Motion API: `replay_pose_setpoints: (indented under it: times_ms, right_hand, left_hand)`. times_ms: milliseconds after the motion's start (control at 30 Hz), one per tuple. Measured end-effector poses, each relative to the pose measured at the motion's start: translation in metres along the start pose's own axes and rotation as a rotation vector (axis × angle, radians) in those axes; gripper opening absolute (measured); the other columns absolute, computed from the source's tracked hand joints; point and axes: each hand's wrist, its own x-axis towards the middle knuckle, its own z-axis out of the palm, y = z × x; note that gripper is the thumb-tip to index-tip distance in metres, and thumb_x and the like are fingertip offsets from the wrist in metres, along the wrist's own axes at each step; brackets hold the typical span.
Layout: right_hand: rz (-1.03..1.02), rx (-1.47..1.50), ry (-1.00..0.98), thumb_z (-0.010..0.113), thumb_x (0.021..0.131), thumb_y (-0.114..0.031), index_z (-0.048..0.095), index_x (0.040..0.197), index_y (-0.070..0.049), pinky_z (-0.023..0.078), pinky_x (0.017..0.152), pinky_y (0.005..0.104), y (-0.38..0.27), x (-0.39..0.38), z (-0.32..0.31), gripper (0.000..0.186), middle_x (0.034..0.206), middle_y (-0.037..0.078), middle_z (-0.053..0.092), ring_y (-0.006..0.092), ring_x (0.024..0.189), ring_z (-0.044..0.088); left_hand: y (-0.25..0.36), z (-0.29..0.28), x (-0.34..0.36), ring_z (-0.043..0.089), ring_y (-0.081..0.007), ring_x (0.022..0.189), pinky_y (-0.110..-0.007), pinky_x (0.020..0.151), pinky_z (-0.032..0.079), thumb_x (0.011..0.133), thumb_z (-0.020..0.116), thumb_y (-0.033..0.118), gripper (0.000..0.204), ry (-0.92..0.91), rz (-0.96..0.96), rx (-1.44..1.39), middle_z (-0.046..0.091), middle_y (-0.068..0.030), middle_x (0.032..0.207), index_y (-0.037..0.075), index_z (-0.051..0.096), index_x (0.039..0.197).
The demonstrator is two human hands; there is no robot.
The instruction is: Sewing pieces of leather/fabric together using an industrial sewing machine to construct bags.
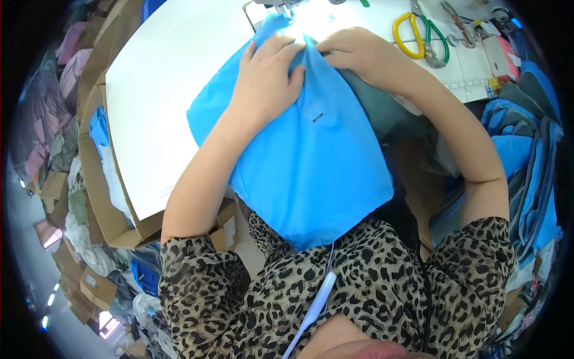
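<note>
A bright blue fabric piece (pixel 311 161) hangs from the white table over my lap, with a small stitched patch and dark mark on it. A dark grey-green fabric (pixel 382 107) shows beneath its right side. My left hand (pixel 269 75) lies flat on the blue fabric, fingers stretched forward and thumb apart. My right hand (pixel 362 57) pinches the fabric near its far right edge; its fingertips are partly lost in glare. Just beyond both hands is the sewing machine's needle area (pixel 284 8), brightly lit, with the fabric's far end reaching it.
Yellow-handled scissors (pixel 409 36) and green-handled scissors (pixel 439 45) lie on the white table (pixel 155 113) at the right. A pink-and-white box (pixel 501 57) stands beyond them. Stacked blue and grey fabric (pixel 520 155) is at right; an open cardboard box (pixel 98 167) borders the table's left.
</note>
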Motion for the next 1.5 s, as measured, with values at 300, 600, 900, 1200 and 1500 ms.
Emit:
replay_pose_setpoints:
  times_ms: [300, 600, 900, 1200, 1500]
  right_hand:
    - [0.062, 0.044, 0.056, 0.063, 0.081, -0.009, 0.067, 0.089, -0.01, 0.044, 0.092, 0.0353, -0.005, -0.003, 0.009, 0.009, 0.104, 0.002, 0.064, 0.0199, 0.105, 0.057]
    - [0.056, 0.059, 0.059, 0.063, 0.081, -0.009, 0.068, 0.088, -0.013, 0.044, 0.09, 0.0355, -0.005, 0.001, 0.011, 0.009, 0.102, -0.001, 0.064, 0.0172, 0.104, 0.057]
    - [0.075, 0.051, 0.039, 0.063, 0.081, -0.009, 0.065, 0.088, -0.013, 0.043, 0.087, 0.0363, -0.003, 0.001, 0.013, 0.009, 0.101, -0.003, 0.063, 0.0169, 0.103, 0.057]
    - [0.24, -0.055, -0.022, 0.06, 0.084, -0.009, 0.065, 0.094, -0.011, 0.042, 0.091, 0.0388, 0.002, 0.009, 0.029, 0.011, 0.107, 0.001, 0.063, 0.0219, 0.107, 0.055]
    - [-0.015, -0.036, 0.059, 0.058, 0.087, -0.01, 0.068, 0.092, -0.011, 0.045, 0.09, 0.0351, -0.006, 0.001, 0.004, 0.011, 0.111, 0.002, 0.063, 0.019, 0.109, 0.055]
  left_hand:
    - [-0.009, 0.007, -0.005, 0.045, -0.0296, 0.131, -0.053, 0.112, 0.026, 0.089, 0.058, 0.017, 0.032, 0.104, 0.027, -0.081, 0.056, -0.0089, 0.13, 0.012, 0.06, 0.121]
    - [0.0, 0.009, -0.004, 0.049, -0.0288, 0.126, -0.048, 0.112, 0.027, 0.09, 0.059, 0.019, 0.033, 0.127, 0.008, 0.017, 0.055, -0.0099, 0.132, 0.017, 0.063, 0.122]
    - [0.002, 0.007, -0.001, 0.05, -0.0276, 0.123, -0.047, 0.11, 0.028, 0.088, 0.058, 0.019, 0.032, 0.124, -0.006, 0.068, 0.057, -0.0099, 0.129, 0.019, 0.064, 0.119]
    - [-0.014, 0.01, 0.014, 0.049, -0.0279, 0.126, -0.05, 0.112, 0.025, 0.088, 0.055, 0.019, 0.034, 0.089, -0.029, 0.143, 0.055, -0.0094, 0.132, 0.019, 0.063, 0.121]
    - [-0.003, 0.007, -0.005, 0.042, -0.0291, 0.134, -0.052, 0.115, 0.021, 0.091, 0.056, 0.015, 0.035, 0.068, -0.021, -0.084, 0.054, -0.0086, 0.136, 0.013, 0.058, 0.126]
